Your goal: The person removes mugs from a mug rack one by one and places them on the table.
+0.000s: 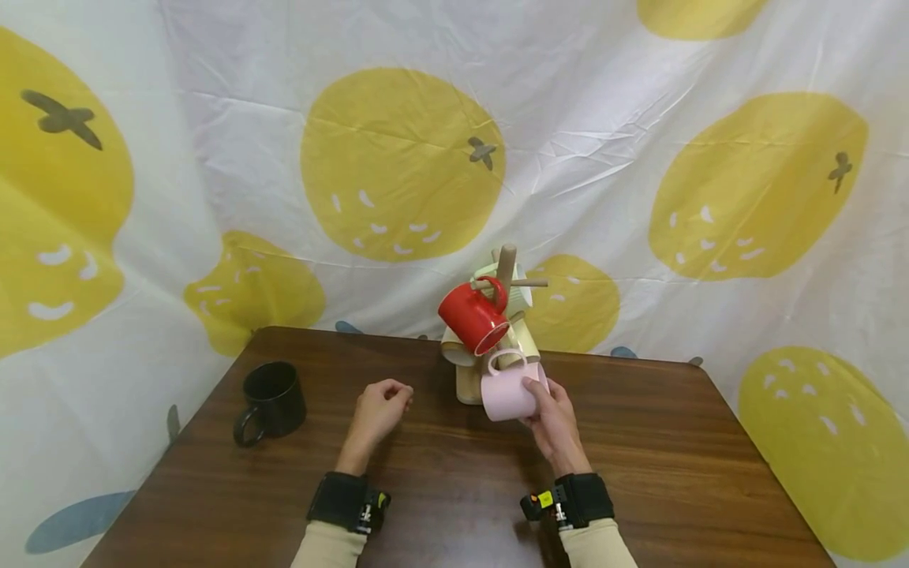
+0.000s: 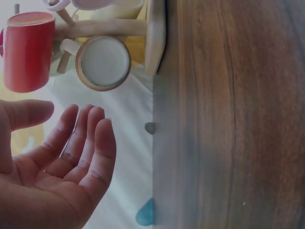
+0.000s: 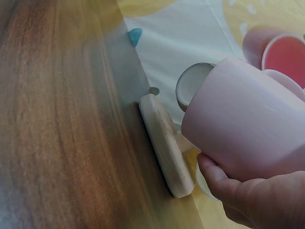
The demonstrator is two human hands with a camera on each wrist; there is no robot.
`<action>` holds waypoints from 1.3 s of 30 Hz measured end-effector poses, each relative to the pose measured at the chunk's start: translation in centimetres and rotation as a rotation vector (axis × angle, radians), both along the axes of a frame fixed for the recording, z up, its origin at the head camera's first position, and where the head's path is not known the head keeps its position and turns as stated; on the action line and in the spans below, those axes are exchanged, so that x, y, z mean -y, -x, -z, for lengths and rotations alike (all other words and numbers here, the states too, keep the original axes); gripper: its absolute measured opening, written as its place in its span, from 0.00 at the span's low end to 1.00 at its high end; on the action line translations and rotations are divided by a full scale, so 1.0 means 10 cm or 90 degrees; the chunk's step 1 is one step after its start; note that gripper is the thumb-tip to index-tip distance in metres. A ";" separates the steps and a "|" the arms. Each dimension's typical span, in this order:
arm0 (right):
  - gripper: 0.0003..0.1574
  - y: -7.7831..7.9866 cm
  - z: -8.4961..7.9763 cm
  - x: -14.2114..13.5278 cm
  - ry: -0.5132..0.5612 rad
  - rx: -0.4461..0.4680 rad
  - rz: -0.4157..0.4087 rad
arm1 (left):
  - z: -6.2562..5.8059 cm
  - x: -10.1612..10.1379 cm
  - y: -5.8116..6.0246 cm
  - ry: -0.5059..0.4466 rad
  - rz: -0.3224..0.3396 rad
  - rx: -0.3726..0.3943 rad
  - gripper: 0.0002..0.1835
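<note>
My right hand (image 1: 556, 426) grips a pink mug (image 1: 507, 394) by its body, thumb on the near side. The mug lies tipped sideways in front of a wooden mug tree (image 1: 507, 264), its handle pointing up. A red mug (image 1: 469, 315) hangs by its handle from an upper peg. Behind it are a pale green mug (image 1: 523, 297) and a pale yellow mug (image 1: 524, 339). A white mug (image 2: 105, 64) with a brown rim hangs low on the left. My left hand (image 1: 379, 410) is held over the table left of the tree, fingers loosely bent, holding nothing.
A black mug (image 1: 275, 401) stands upright on the left side of the dark wooden table (image 1: 440, 481), handle toward the front left. Behind the table hangs a white cloth (image 1: 234, 158) with yellow fruit prints. The tree's wooden base (image 3: 167, 145) sits near the table's back edge.
</note>
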State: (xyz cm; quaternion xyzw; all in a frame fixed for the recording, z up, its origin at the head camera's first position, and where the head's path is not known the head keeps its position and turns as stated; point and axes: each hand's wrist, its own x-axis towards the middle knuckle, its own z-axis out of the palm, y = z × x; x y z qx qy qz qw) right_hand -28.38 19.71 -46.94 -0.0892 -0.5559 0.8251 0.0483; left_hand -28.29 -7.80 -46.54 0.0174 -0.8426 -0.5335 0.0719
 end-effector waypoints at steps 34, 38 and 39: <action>0.39 -0.15 0.09 -0.07 -0.096 0.014 -0.133 | -0.01 -0.17 0.00 0.004 0.056 0.016 0.12; 0.39 -0.12 0.06 -0.06 -0.120 0.007 -0.146 | -0.04 -0.19 0.03 -0.005 0.062 0.000 0.12; 0.39 -0.12 0.06 -0.06 -0.127 0.006 -0.149 | -0.04 -0.19 0.03 -0.006 0.062 -0.001 0.12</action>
